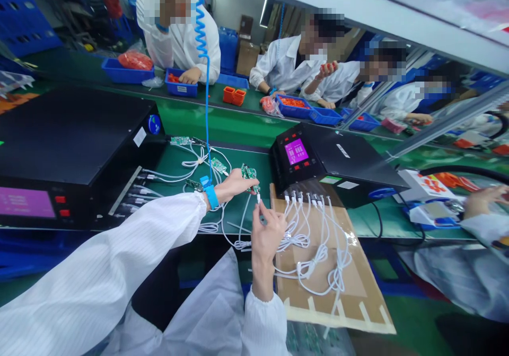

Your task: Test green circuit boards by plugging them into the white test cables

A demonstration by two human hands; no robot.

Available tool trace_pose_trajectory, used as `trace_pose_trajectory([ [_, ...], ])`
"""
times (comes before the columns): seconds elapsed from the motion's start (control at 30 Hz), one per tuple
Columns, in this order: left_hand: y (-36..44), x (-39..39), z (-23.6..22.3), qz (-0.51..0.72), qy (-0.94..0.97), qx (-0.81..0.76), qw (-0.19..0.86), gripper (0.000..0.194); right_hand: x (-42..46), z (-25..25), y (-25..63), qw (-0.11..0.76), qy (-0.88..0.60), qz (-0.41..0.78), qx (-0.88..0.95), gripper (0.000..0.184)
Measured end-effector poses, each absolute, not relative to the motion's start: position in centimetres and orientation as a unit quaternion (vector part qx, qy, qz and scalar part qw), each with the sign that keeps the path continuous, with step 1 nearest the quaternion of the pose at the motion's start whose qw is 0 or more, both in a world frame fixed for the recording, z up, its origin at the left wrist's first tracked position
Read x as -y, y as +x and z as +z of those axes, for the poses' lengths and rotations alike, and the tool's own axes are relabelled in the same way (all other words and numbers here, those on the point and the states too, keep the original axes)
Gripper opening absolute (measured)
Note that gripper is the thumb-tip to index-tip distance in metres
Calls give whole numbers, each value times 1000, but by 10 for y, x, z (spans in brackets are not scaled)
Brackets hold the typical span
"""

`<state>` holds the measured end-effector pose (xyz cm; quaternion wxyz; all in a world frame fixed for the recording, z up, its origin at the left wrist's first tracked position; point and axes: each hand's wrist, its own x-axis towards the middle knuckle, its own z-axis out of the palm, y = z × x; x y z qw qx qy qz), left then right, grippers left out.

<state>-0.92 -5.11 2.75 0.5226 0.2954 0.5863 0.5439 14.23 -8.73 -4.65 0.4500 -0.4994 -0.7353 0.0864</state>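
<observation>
My left hand (235, 183), with a blue wrist strap (210, 192) at its cuff, is closed on a small green circuit board (249, 172). Between the thumb and fingers of my right hand (267, 228) is the white plug of a USB cable (258, 198). The plug's tip meets the lower edge of the board; whether it is fully seated I cannot tell. More circuit boards (219, 166) lie on the green bench behind my left hand, among white cables (195, 161).
Black testers with pink screens stand at left (71, 139) and right (318, 154). Bundled white cables (314, 268) run from the right tester over a cardboard sheet (358, 303). A blue coiled cord (207, 107) hangs to my wrist. Co-workers sit opposite with blue bins (128, 73); another person's hand (483, 201) is at right.
</observation>
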Motion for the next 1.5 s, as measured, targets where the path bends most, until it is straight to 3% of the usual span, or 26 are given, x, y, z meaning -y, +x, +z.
trace_pose_trajectory([
  [0.3,-15,57,32,449,419,-676,407,30,85,-52,143,435,-504,84,742,46],
  [0.73,-14,59,26,461,436,-650,418,23,88,-49,139,443,-507,102,732,54],
  [0.87,-11,57,27,488,417,-638,425,27,85,-46,139,437,-508,108,734,49],
  [1.0,-5,54,18,515,411,-643,390,19,97,-39,151,421,-498,110,750,36],
  [1.1,0,50,8,515,430,-632,388,23,118,-40,160,367,-484,109,787,26],
  [1.27,6,46,3,525,444,-600,409,21,139,-58,158,278,-496,125,813,26],
  [1.5,8,46,6,550,433,-570,431,40,132,-62,159,284,-503,126,806,23],
])
